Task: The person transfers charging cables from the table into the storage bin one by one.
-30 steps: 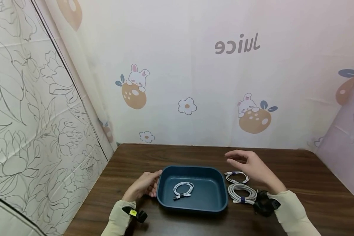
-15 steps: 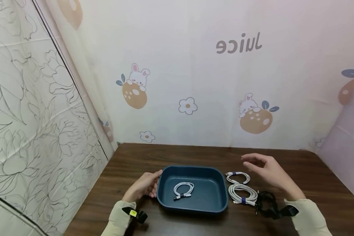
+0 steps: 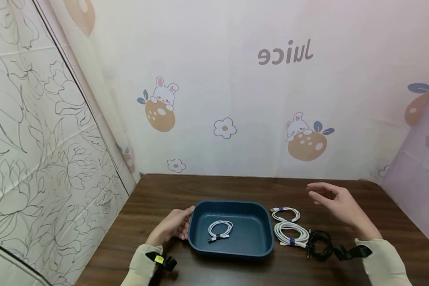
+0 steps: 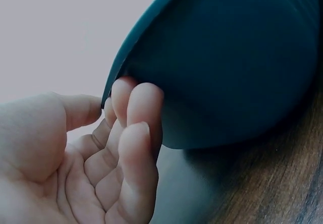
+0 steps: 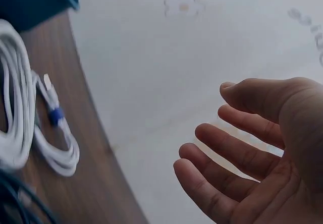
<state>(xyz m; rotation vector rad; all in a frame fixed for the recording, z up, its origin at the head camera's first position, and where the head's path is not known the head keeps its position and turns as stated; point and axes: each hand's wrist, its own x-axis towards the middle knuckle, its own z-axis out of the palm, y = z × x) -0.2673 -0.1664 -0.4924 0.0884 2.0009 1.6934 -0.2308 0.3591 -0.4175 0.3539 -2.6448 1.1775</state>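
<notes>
My left hand (image 3: 171, 227) grips the left rim of a dark blue rectangular plastic tray (image 3: 252, 242), thumb at the rim and fingers curled under it, as the left wrist view shows. Inside the tray lies a coiled white cable (image 3: 230, 227) with a black tie and a dark plug. Right of the tray are a small white cable coil (image 3: 297, 214) and a thicker white cable coil (image 3: 277, 233), both with blue ties, and a black cable coil (image 3: 329, 243). Held in the air to the right of them, my right hand (image 3: 344, 205) has relaxed, parted fingers and holds nothing.
Everything lies on a dark wooden table (image 3: 186, 184). A printed curtain (image 3: 207, 79) hangs along the table's back edge, and a flower-patterned sheet (image 3: 32, 139) stands at the left. Each wrist wears a black strap with a small camera.
My right hand has moved to the right, away from the tray and the white coils, uncovering the black cable coil. My left hand keeps its grip on the tray's rim.
</notes>
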